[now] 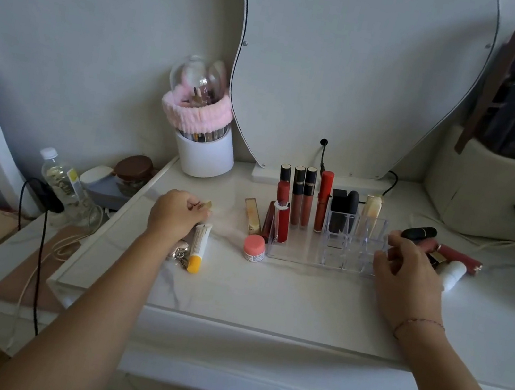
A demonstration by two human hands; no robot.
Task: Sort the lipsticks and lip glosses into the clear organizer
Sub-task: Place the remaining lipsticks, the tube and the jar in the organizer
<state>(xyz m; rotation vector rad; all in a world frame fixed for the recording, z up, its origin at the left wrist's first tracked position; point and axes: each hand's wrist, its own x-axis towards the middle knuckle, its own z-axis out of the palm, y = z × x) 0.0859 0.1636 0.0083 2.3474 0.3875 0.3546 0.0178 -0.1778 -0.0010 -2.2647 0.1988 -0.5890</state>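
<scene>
Only the head view here. The clear organizer [326, 239] sits mid-worktop toward the back edge, with several glosses and lipsticks already standing upright in its back rows; the front slots look empty.

The left hand [175, 215] is off to the organizer's left, its fingers curled tight around a small gold lipstick [206, 204]. Only the tip pokes out, pointing right toward the organizer, so its long axis runs roughly along the worktop, left to right. I'd guess it needs tipping upright before it drops into a slot.

The right hand [406, 269] rests against the organizer's right wall, fingers loosely spread and holding nothing as far as I can see, probably steadying it. Just behind it, a black lipstick [418, 234] and some red tubes [455, 256] lie flat in a heap near the worktop's right side, long axes mostly left-right. That hand's clearly nearer those.
</scene>
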